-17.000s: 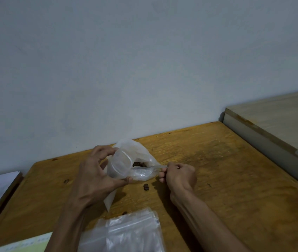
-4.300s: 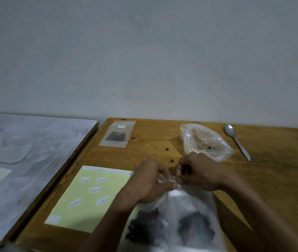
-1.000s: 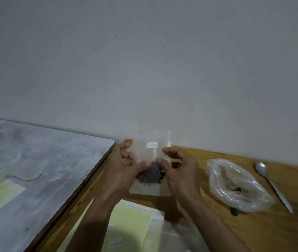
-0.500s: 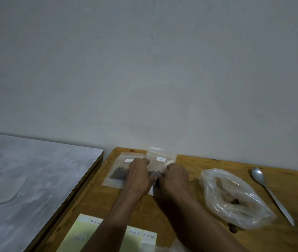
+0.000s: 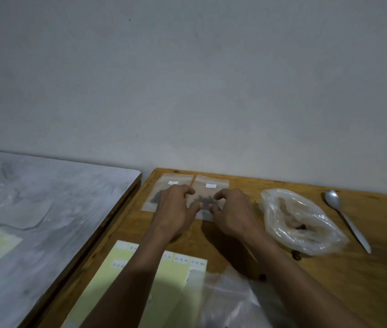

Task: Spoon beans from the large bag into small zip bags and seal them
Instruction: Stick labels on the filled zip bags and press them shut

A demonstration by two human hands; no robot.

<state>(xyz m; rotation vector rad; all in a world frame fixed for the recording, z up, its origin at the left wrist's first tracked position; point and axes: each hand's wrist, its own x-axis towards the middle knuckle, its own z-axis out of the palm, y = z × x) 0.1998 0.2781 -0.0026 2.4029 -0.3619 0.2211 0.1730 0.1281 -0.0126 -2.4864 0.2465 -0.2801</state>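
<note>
my left hand [image 5: 176, 210] and right hand [image 5: 231, 213]: fingers loosely spread, resting on labelled bean zip bag [image 5: 210, 189] | crumpled large bag [image 5: 299, 221] at 3 o'clock | spoon [image 5: 346, 218] beyond

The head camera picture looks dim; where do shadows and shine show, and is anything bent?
Head view: dim overall; the hands' shadow darkens the wooden table below the right hand; highlights glint on the crumpled large bag and spoon; wide-angle lens tilts the table edges.
</note>
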